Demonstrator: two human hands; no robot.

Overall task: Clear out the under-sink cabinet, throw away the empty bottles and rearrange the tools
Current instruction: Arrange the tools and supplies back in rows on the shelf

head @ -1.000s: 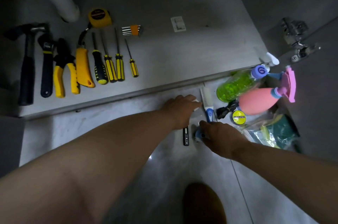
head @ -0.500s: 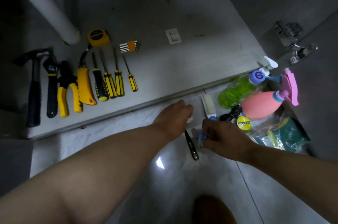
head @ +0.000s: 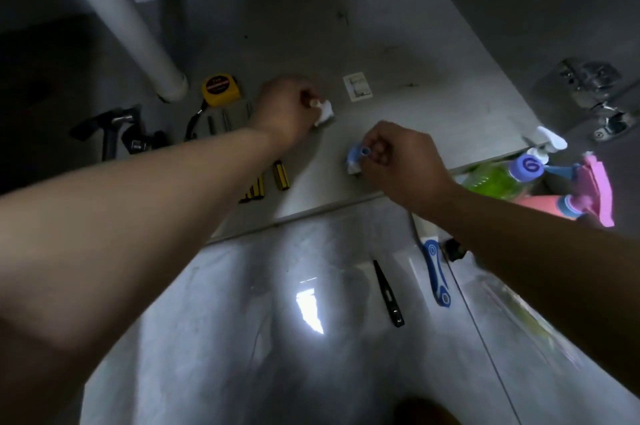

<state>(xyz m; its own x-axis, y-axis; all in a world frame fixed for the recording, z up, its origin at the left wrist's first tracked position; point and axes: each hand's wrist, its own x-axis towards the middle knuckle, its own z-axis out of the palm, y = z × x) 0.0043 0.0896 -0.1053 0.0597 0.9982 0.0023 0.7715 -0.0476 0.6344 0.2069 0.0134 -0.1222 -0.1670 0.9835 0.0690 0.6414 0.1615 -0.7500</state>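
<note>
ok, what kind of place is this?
Probably an open under-sink cabinet: a grey drain pipe comes down to the cabinet floor, a metal door hinge sits at right, and a tape measure lies by the pipe.

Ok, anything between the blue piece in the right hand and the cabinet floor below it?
Nothing visible: the right hand pinches the blue piece over bare cabinet floor; the screwdrivers lie to its left, the white card beyond it.
</note>
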